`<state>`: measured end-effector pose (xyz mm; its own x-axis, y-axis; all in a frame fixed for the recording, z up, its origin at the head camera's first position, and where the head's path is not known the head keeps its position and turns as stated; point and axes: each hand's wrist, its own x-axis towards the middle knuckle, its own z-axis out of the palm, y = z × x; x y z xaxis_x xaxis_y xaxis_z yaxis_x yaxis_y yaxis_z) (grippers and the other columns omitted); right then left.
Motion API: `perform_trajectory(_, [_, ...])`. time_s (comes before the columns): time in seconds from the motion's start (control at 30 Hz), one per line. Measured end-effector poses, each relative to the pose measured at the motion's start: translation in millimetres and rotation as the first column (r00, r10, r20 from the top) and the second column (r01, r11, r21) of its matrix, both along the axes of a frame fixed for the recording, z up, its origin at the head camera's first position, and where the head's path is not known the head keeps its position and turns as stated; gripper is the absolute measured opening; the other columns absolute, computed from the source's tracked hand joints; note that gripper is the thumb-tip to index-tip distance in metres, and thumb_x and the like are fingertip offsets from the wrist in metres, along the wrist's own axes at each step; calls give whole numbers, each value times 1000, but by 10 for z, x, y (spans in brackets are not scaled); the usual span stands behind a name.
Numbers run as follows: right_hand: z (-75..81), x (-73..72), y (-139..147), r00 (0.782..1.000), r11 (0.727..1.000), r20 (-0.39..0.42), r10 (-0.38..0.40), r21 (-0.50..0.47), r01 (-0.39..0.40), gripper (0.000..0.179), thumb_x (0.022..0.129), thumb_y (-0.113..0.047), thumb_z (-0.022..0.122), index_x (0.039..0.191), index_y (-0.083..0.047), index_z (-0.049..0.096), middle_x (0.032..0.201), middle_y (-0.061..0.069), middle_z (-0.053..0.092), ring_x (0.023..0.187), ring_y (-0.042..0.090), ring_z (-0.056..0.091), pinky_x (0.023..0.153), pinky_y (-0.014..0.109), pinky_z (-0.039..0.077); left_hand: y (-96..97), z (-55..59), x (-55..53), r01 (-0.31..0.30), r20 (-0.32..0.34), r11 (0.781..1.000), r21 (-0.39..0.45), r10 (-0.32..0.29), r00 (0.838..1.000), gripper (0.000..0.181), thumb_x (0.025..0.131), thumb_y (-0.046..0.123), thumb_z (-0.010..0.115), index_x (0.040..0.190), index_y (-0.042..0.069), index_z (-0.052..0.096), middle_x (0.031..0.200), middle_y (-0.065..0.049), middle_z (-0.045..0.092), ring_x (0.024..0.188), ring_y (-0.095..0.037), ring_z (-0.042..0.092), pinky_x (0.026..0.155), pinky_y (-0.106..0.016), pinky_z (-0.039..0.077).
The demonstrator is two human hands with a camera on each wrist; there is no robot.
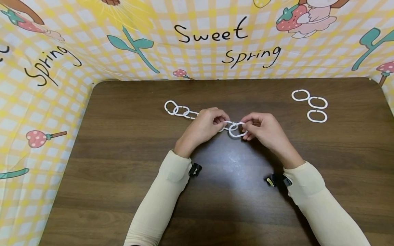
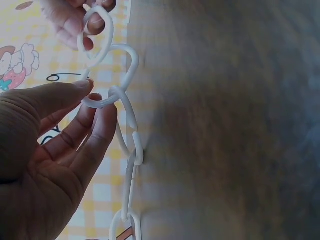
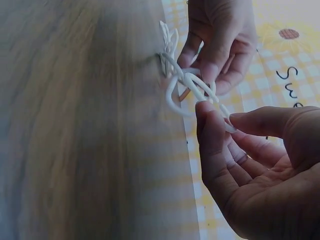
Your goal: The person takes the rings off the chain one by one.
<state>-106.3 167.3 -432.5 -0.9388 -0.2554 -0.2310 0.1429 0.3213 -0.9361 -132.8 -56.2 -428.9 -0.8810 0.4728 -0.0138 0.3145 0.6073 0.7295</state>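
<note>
A chain of white oval plastic links (image 1: 182,110) runs across the table to my left hand (image 1: 207,123). That hand pinches the chain's end link (image 2: 131,65) between thumb and fingers; a small gap in this link shows near the thumb in the left wrist view. My right hand (image 1: 264,131) pinches another white link (image 1: 237,135) at its right side. In the head view the two held links cross, and in the left wrist view they appear looped through each other. Part of the chain is hidden behind the left hand.
Loose white links lie at the back right of the brown wooden table (image 1: 123,191): one link (image 1: 300,95) farthest left, a second link (image 1: 318,102) touching or nearly touching it, and a third link (image 1: 317,116) just below. A yellow checked cloth (image 1: 197,65) stands along the back and left edges.
</note>
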Motion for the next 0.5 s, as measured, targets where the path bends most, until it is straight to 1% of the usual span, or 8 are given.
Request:
perform_trajectory(0.07, [1,6,53,1000,1000,-1,-9,-2,9,20,99,3,58,113,12,69,93,29,71,64,12,71,63,29,62,-4,-5,0,0,2,1000,5,0,1000,8,98,7,71,102,6,78,93,-5,70,86,-15,65,78,-23,53])
perform_trajectory(0.13, [1,9,119,1000,1000,-5,-21,-7,21,20,99,4,58,114,13,68,91,26,71,64,11,71,63,28,62,-8,-9,1,-2,5,1000,7,2,1000,8,98,7,71,102,6,78,93,-5,70,86,-15,65,79,-23,53])
perform_trajectory(0.37, [-5,10,405,997,997,-31,-73,-40,72,22,100,4,61,117,17,64,79,-2,74,64,8,72,62,27,62,-24,-27,6,-13,20,1000,4,13,1000,8,98,6,70,101,6,78,93,-5,70,87,-15,65,79,-22,53])
perform_trajectory(0.43, [-17,5,499,994,994,-40,-100,-53,98,21,100,3,62,116,16,63,77,-6,74,63,8,72,61,26,62,-24,-32,5,-12,24,1000,8,12,1000,8,98,6,70,101,6,78,94,-5,70,87,-15,65,79,-22,52])
perform_trajectory(0.5, [-33,1,600,990,987,-42,-135,-88,131,16,99,4,63,112,13,65,77,-6,75,62,9,72,60,25,61,-25,-34,4,-14,29,1000,11,13,999,8,98,6,70,101,6,78,93,-5,70,87,-15,65,79,-22,52])
